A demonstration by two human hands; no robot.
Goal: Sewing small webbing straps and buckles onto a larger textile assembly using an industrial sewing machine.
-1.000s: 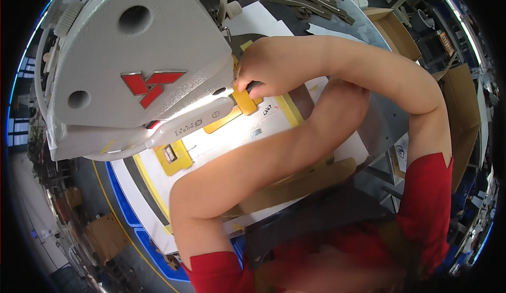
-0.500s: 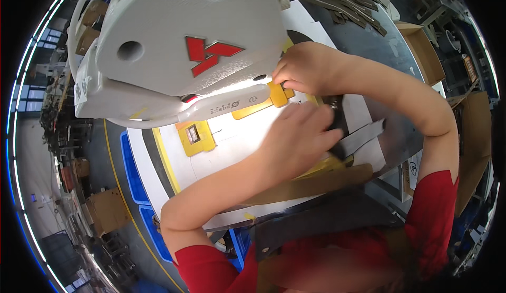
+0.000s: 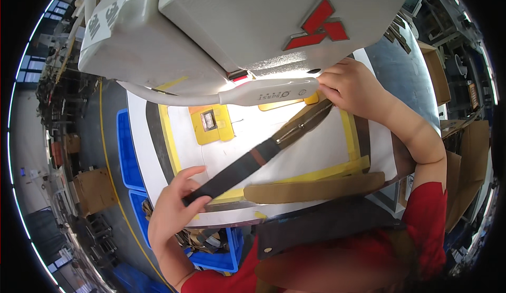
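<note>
A long strap (image 3: 237, 169) stretches diagonally over the work surface, dark at its near left part and brown with a metal zipper (image 3: 300, 129) at its far right part. A reddish-brown band crosses the dark part. My left hand (image 3: 179, 201) pinches the dark end between thumb and fingers at the lower left. Beside the lamp head, my right hand (image 3: 353, 87) is closed on the brown end; its fingertips are partly hidden. Above stands a white sewing machine (image 3: 211, 29) with a red emblem and a lit white lamp (image 3: 269, 91).
Yellow plates (image 3: 213, 124) lie on the white surface (image 3: 316, 156), which is edged with yellow tape. A brown padded strip (image 3: 316, 188) runs along the front edge. Blue bins (image 3: 213, 261) with items stand below left. Cardboard boxes (image 3: 466, 172) are at the right.
My left hand has moved from the middle to the lower left, and the strap now extends between both hands. My right hand stays near the lamp. The view has shifted.
</note>
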